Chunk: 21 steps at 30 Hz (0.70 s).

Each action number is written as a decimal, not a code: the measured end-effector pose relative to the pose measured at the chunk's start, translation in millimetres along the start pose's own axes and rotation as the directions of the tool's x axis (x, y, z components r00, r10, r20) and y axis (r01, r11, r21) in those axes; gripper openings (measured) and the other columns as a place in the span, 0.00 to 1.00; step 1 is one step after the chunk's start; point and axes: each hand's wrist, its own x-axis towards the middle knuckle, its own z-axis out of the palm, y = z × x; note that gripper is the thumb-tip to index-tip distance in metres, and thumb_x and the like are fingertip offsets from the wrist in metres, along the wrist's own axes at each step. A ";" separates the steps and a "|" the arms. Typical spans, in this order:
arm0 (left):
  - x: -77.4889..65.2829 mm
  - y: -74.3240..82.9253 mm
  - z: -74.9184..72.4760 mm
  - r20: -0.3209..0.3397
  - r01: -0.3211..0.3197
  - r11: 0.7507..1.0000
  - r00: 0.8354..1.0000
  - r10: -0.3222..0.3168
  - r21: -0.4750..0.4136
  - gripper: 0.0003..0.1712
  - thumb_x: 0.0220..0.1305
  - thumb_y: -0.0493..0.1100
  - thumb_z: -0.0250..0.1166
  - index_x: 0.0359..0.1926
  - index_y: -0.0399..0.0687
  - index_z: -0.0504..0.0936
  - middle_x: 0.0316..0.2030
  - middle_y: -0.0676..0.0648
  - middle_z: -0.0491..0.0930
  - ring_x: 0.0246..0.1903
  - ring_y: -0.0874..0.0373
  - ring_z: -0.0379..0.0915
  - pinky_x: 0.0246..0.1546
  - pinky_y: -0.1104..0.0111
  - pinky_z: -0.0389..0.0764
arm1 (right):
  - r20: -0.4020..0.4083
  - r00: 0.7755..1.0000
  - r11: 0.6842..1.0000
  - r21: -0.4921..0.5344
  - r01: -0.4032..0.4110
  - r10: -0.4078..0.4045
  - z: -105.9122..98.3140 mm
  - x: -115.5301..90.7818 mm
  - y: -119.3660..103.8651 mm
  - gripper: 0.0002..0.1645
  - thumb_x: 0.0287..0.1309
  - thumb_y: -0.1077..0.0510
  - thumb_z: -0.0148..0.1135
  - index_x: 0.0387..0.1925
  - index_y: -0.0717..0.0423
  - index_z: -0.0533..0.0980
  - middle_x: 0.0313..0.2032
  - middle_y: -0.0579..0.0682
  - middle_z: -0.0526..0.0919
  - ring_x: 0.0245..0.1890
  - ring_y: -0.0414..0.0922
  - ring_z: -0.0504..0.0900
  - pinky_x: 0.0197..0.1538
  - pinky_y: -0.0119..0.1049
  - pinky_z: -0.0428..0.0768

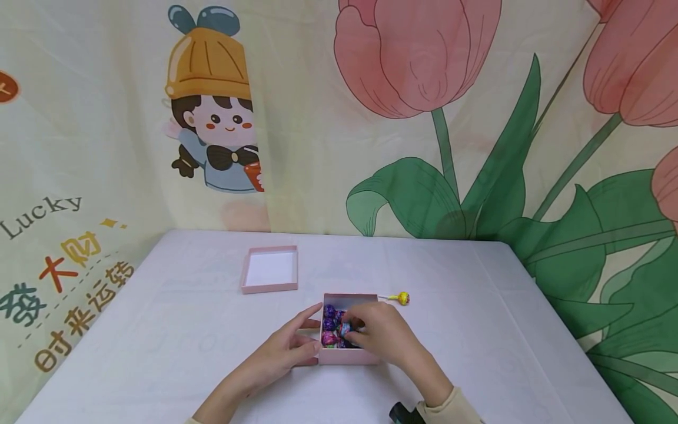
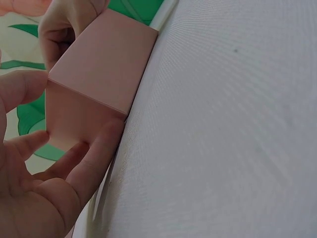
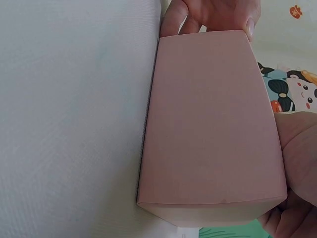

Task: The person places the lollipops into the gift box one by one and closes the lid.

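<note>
A pink open box (image 1: 348, 357) stands on the table, holding several wrapped candies (image 1: 329, 324) in purple and pink foil. My left hand (image 1: 283, 348) touches its left wall with fingers spread; in the left wrist view the fingertips (image 2: 101, 144) press flat on that side. My right hand (image 1: 386, 330) reaches over the right wall into the box. Between its thumb and forefinger is a blue-wrapped candy (image 1: 345, 328), partly covered by the fingers. In the right wrist view the box's pink wall (image 3: 213, 124) hides the fingertips.
Behind the box to the left lies a pink-rimmed lid (image 1: 270, 289), white inside facing up. A yellow lollipop (image 1: 404, 298) lies just beyond the box's back right corner. A black object (image 1: 405, 414) shows by the right sleeve. A printed cloth backdrop (image 1: 307, 147) hangs behind the white table (image 1: 503, 353).
</note>
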 end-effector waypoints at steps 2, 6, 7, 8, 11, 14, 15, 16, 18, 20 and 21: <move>0.4 0.3 0.1 0.000 0.002 1.000 1.000 -0.002 0.001 0.46 0.77 0.43 0.65 0.86 0.58 0.50 0.76 0.28 0.57 0.59 0.45 0.77 0.57 0.57 0.88 | 0.002 1.000 1.000 -0.003 0.001 -0.001 0.2 0.2 -0.3 0.10 0.61 0.56 0.79 0.44 0.50 0.89 0.34 0.38 0.88 0.34 0.33 0.82 0.41 0.29 0.85; 0.7 0.6 0.3 -0.003 0.004 1.000 1.000 -0.004 -0.001 0.47 0.77 0.42 0.65 0.86 0.57 0.50 0.76 0.28 0.57 0.59 0.45 0.77 0.56 0.57 0.88 | 0.004 1.000 1.000 0.000 0.001 -0.001 0.1 0.5 -1.1 0.10 0.60 0.56 0.80 0.44 0.50 0.89 0.33 0.38 0.88 0.34 0.34 0.83 0.41 0.29 0.86; 0.7 0.5 0.3 -0.004 0.003 1.000 1.000 -0.003 -0.001 0.47 0.77 0.42 0.65 0.86 0.57 0.50 0.76 0.28 0.57 0.59 0.45 0.77 0.56 0.57 0.88 | 0.004 1.000 1.000 0.000 0.000 0.000 0.2 0.6 -1.3 0.11 0.60 0.56 0.80 0.43 0.50 0.89 0.33 0.38 0.88 0.34 0.35 0.83 0.41 0.29 0.85; 0.7 0.5 0.3 -0.005 0.002 1.000 1.000 -0.002 -0.001 0.47 0.77 0.42 0.65 0.86 0.57 0.50 0.75 0.28 0.57 0.59 0.44 0.77 0.56 0.58 0.88 | 0.002 1.000 1.000 -0.001 0.001 -0.001 0.2 0.6 -1.5 0.10 0.60 0.56 0.80 0.43 0.50 0.89 0.33 0.38 0.88 0.34 0.35 0.83 0.41 0.29 0.85; 0.9 0.5 0.4 -0.008 0.001 1.000 1.000 -0.001 0.000 0.47 0.76 0.42 0.66 0.86 0.57 0.50 0.75 0.28 0.57 0.59 0.44 0.77 0.56 0.58 0.88 | -0.004 1.000 1.000 -0.004 0.004 -0.004 0.5 0.7 -1.7 0.10 0.59 0.56 0.81 0.42 0.50 0.89 0.31 0.38 0.87 0.34 0.37 0.84 0.40 0.29 0.84; 1.2 0.9 0.5 -0.010 0.002 1.000 1.000 -0.002 0.001 0.47 0.76 0.42 0.66 0.86 0.57 0.50 0.75 0.28 0.57 0.59 0.44 0.77 0.56 0.58 0.88 | -0.013 1.000 1.000 -0.007 0.006 -0.006 1.0 0.5 -1.5 0.09 0.58 0.56 0.81 0.40 0.50 0.89 0.30 0.37 0.87 0.34 0.38 0.83 0.40 0.30 0.83; 1.2 1.0 0.5 -0.010 0.003 1.000 1.000 -0.003 0.000 0.47 0.76 0.42 0.66 0.86 0.57 0.50 0.75 0.28 0.57 0.59 0.44 0.77 0.56 0.57 0.88 | -0.015 1.000 1.000 -0.007 0.006 -0.006 1.1 0.4 -1.5 0.09 0.58 0.56 0.81 0.40 0.49 0.89 0.30 0.37 0.86 0.34 0.38 0.83 0.40 0.30 0.83; 1.2 1.0 0.6 -0.010 0.004 1.000 1.000 -0.004 0.000 0.47 0.76 0.42 0.66 0.86 0.57 0.50 0.75 0.28 0.57 0.59 0.44 0.77 0.56 0.57 0.88 | -0.017 1.000 1.000 -0.008 0.006 -0.006 1.1 0.2 -1.5 0.09 0.58 0.56 0.81 0.39 0.49 0.89 0.30 0.36 0.86 0.34 0.39 0.83 0.39 0.30 0.83; 1.2 0.9 0.7 -0.009 0.004 1.000 1.000 -0.004 0.001 0.47 0.77 0.42 0.65 0.86 0.57 0.50 0.75 0.28 0.57 0.59 0.44 0.77 0.56 0.57 0.88 | -0.018 1.000 1.000 -0.004 0.004 -0.004 1.4 0.1 -1.1 0.08 0.58 0.57 0.82 0.39 0.49 0.89 0.29 0.36 0.86 0.34 0.39 0.83 0.39 0.30 0.82; 1.3 0.7 0.8 -0.009 0.003 1.000 1.000 -0.003 0.000 0.47 0.77 0.42 0.65 0.86 0.57 0.50 0.75 0.28 0.57 0.59 0.44 0.76 0.57 0.57 0.88 | -0.016 1.000 1.000 0.001 0.000 0.000 1.3 -0.1 -1.1 0.08 0.58 0.57 0.82 0.39 0.49 0.89 0.29 0.36 0.86 0.34 0.39 0.83 0.39 0.30 0.82; 1.4 0.5 0.8 -0.009 0.003 1.000 1.000 -0.003 0.001 0.47 0.77 0.42 0.65 0.86 0.57 0.50 0.75 0.28 0.57 0.59 0.44 0.76 0.57 0.57 0.88 | -0.013 1.000 1.000 0.004 -0.003 0.003 1.3 -0.1 -1.1 0.09 0.58 0.57 0.82 0.39 0.49 0.89 0.29 0.36 0.86 0.34 0.40 0.83 0.40 0.30 0.82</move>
